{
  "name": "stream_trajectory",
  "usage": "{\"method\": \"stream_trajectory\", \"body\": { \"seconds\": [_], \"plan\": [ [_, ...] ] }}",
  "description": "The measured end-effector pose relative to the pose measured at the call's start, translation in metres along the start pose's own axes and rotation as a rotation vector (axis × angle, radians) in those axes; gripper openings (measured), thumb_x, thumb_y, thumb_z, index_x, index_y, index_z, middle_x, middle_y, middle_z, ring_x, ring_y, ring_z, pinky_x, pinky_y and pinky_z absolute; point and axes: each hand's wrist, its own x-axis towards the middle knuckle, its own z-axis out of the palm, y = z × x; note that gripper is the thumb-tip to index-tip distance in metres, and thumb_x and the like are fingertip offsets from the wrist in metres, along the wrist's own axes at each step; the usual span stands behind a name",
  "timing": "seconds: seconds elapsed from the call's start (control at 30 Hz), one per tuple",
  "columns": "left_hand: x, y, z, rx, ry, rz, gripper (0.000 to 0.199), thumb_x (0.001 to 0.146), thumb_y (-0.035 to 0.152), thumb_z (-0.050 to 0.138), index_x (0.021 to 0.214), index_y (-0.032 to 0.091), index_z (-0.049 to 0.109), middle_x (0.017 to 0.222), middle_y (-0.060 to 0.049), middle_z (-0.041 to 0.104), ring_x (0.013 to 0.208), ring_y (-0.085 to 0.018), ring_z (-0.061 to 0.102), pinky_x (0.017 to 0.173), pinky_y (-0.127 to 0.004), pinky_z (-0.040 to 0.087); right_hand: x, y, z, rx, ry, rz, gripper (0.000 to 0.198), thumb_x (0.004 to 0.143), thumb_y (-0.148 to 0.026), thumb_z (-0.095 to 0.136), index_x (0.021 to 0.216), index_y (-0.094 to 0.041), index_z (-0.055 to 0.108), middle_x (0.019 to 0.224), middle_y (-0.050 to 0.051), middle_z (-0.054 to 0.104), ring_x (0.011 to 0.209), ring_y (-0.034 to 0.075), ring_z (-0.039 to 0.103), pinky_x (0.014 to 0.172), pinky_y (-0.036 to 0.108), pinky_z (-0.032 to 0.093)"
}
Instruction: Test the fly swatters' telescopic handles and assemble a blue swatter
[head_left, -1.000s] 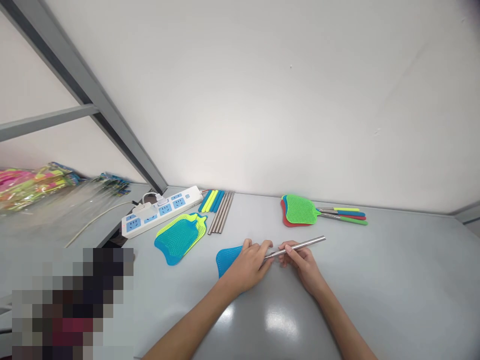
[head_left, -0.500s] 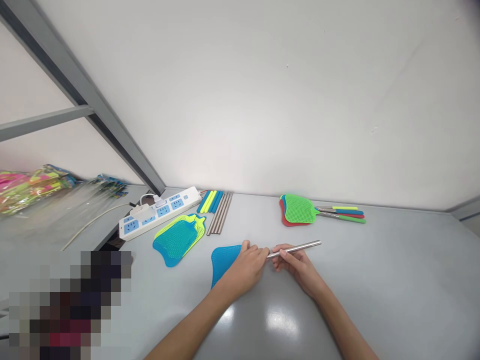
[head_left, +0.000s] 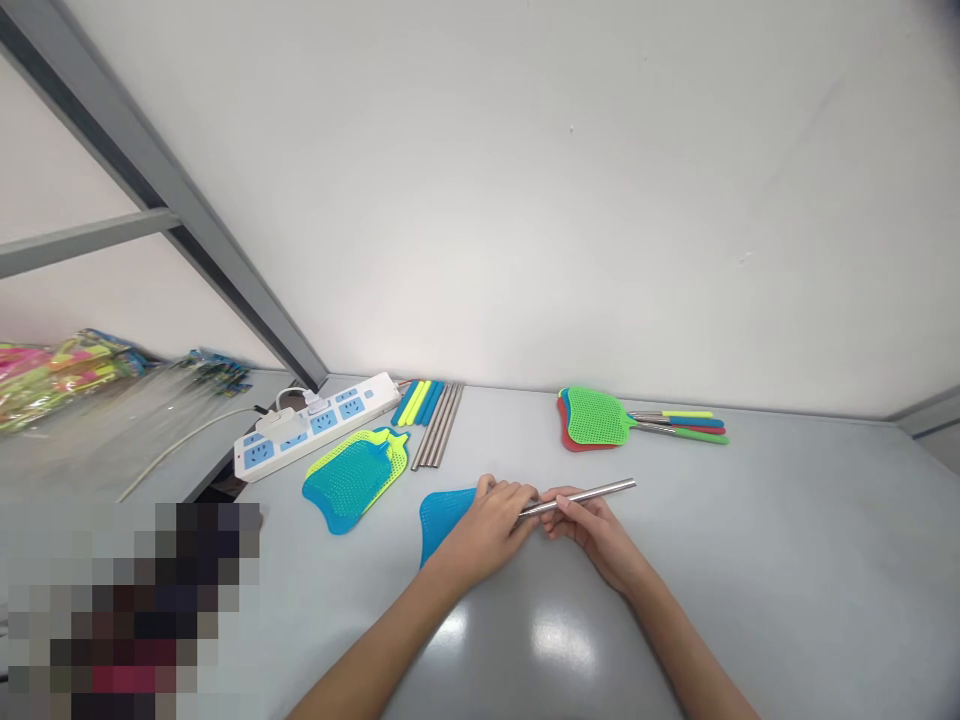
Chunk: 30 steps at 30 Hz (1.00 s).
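Blue swatter head [head_left: 444, 522] at mid-table, clasped near its neck by the left hand [head_left: 491, 525]; metal tube [head_left: 611, 490] gripped in the right hand [head_left: 592, 528], inner end at the left. Beyond, loose swatter heads [head_left: 351, 487], bare tubes [head_left: 439, 430], then assembled swatters [head_left: 600, 418] near the wall [head_left: 487, 200].

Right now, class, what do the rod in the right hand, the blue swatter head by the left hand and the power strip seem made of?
Rod: metal by its look, perhaps steel, polished; bright highlights run lengthwise.
Blue swatter head: probably plastic, rather matt; thin and evenly coloured.
Power strip: likely rigid plastic, smooth white; straight, crisp edges.
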Motion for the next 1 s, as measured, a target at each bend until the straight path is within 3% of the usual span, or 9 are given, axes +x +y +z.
{"method": "stream_trajectory", "body": {
  "seconds": [0.2,0.4,0.57,1.0],
  "plan": [
    [0.001,-0.008,-0.015,-0.051,0.076,-0.047,0.040,0.077,0.039,0.047,0.114,0.027,0.038,0.106,-0.003,0.049,0.100,-0.020,0.042,0.088,-0.037,0.024,0.002,0.001,-0.001,0.017,0.086,-0.017,0.023,0.072,-0.034,0.055,0.082,-0.015,0.063,0.066,0.004,0.060,0.062,0.014,0.055,0.060,0.028,0.043],
    [-0.002,-0.036,-0.026,-0.054,0.230,-0.297,0.029,0.082,0.039,0.035,0.107,0.026,0.044,0.108,-0.003,0.048,0.104,-0.020,0.040,0.091,-0.039,0.025,0.004,0.002,-0.001,0.063,0.128,-0.033,0.022,0.072,-0.034,0.056,0.080,-0.015,0.062,0.064,0.004,0.059,0.058,0.013,0.052,0.057,0.028,0.042],
    [-0.004,-0.054,-0.021,-0.041,0.266,-0.357,0.033,0.081,0.042,0.036,0.108,0.023,0.043,0.108,-0.005,0.047,0.105,-0.022,0.041,0.090,-0.039,0.029,0.006,0.004,-0.004,0.127,0.200,-0.088,0.020,0.072,-0.033,0.056,0.079,-0.015,0.062,0.062,0.004,0.057,0.059,0.014,0.051,0.055,0.027,0.041],
    [0.000,-0.054,-0.010,-0.064,0.325,-0.536,0.042,0.076,0.043,0.041,0.107,0.016,0.048,0.099,-0.010,0.047,0.101,-0.025,0.041,0.090,-0.040,0.030,0.008,0.006,-0.005,0.178,0.297,-0.158,0.020,0.071,-0.033,0.057,0.079,-0.015,0.062,0.059,0.002,0.055,0.055,0.013,0.049,0.051,0.027,0.039]
  ]
}}
